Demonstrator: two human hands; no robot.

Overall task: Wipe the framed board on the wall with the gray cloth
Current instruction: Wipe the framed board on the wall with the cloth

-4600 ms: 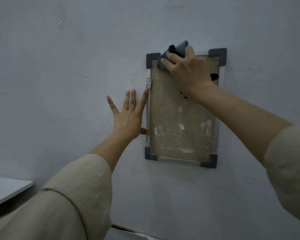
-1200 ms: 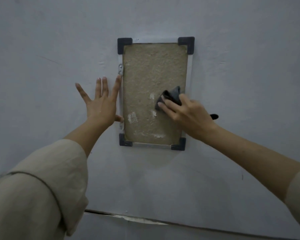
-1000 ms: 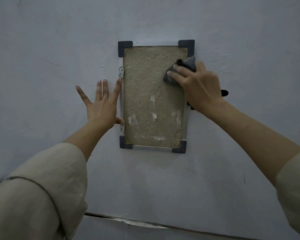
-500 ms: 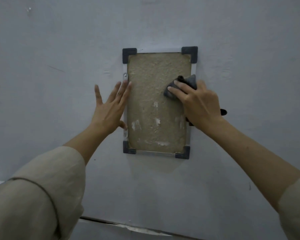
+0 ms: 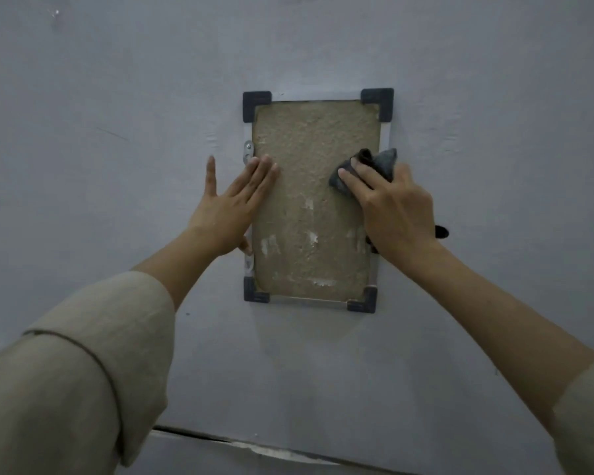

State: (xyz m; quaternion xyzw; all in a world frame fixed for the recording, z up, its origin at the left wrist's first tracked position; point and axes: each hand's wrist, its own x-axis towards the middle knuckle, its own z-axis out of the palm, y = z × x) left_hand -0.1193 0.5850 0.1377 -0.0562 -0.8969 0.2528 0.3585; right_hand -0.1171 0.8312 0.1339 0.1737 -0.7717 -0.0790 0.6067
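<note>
Right hand (image 5: 396,209) pinching gray cloth (image 5: 374,166), pressing it on framed board (image 5: 309,200) near right edge, mid-height. Left hand (image 5: 232,204) lying flat, fingers straight, overlapping left frame edge. Bare cork showing between hands. Gray wall (image 5: 117,97) surrounding frame.

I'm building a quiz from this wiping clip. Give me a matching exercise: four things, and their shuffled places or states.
1. left hand
2. gray cloth
3. white patches
4. dark corner caps

A. lower half of the board
B. flat against the board's left edge
C. the frame's four corners
D. bunched under the right hand's fingers

Pairs: 1-B, 2-D, 3-A, 4-C
</note>
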